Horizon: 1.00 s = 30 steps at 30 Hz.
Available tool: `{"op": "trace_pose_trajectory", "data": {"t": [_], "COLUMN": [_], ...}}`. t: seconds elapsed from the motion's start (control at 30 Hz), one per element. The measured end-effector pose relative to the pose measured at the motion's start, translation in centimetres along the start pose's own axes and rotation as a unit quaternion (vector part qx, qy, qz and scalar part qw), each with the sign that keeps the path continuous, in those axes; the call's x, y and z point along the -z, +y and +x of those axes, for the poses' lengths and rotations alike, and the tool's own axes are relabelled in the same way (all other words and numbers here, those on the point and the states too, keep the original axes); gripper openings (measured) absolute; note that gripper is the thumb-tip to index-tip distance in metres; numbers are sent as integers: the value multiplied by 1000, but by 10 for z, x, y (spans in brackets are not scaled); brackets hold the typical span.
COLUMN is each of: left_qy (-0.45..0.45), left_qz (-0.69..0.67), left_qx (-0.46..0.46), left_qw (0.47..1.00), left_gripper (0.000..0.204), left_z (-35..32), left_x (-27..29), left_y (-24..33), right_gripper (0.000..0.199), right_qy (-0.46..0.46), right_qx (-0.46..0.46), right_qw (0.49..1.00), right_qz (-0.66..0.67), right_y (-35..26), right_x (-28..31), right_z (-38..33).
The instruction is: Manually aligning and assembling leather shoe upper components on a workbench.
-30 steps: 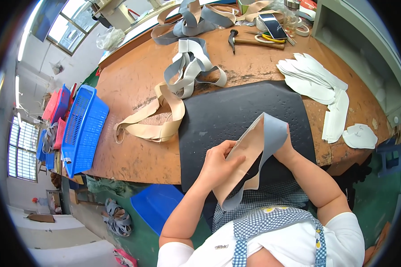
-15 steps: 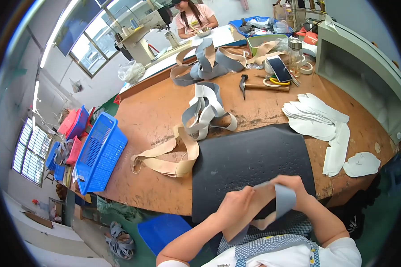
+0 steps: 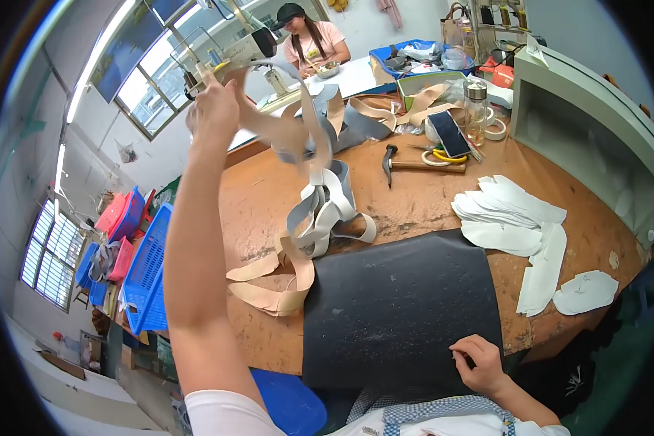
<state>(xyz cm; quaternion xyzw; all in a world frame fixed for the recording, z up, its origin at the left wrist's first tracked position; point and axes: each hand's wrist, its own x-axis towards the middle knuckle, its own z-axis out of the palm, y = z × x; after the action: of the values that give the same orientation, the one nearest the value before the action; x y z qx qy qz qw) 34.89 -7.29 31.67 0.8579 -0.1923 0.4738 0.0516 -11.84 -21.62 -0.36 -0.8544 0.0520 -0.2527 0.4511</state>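
Note:
My left hand [image 3: 214, 109] is raised high over the far left of the table, closed on one end of a beige strip [image 3: 272, 131]. The strip hangs in a blurred loop above a heap of grey and beige strips [image 3: 334, 120]. My right hand [image 3: 481, 363] rests at the lower right edge of a black mat [image 3: 400, 305], thumb and fingertips pinched together; what they hold, if anything, is too small to make out. Beyond the mat lie a pile of white and grey strips [image 3: 323, 218] and several looped beige strips [image 3: 283, 287].
White cut pieces [image 3: 512, 211] lie right of the mat. Farther back are a hammer [image 3: 425, 167], yellow-handled scissors [image 3: 443, 155], a phone [image 3: 449, 134] and a glass jar [image 3: 475, 112]. A blue basket [image 3: 145, 269] stands at left. Across the table a person [image 3: 316, 47] sits near a sewing machine.
My left hand has swung from the mat up to the far left, carrying the strip. My right hand has let go of the strip and dropped to the mat's edge.

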Motion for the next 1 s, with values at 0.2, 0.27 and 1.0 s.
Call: {"op": "trace_pose_trajectory", "data": {"t": [0.2,0.27,1.0], "left_qy": [-360,-333,-251], "left_qz": [-35,-124,-449], "left_qx": [-250,-424,-192], "left_qw": [898,833,836], "left_gripper": [50,50,11], "left_z": [-57,-137,-135], "left_x": [-109,-145,89], "left_y": [29,63,106], "right_gripper": [13,13,72], "right_qy": [10,15,180], "right_qx": [54,40,229], "right_qw": [998,998,917], "right_qz": [-36,-53,-274], "right_y": [2,6,-84], "right_x": [-4,1,40], "right_z": [7,8,154]}}
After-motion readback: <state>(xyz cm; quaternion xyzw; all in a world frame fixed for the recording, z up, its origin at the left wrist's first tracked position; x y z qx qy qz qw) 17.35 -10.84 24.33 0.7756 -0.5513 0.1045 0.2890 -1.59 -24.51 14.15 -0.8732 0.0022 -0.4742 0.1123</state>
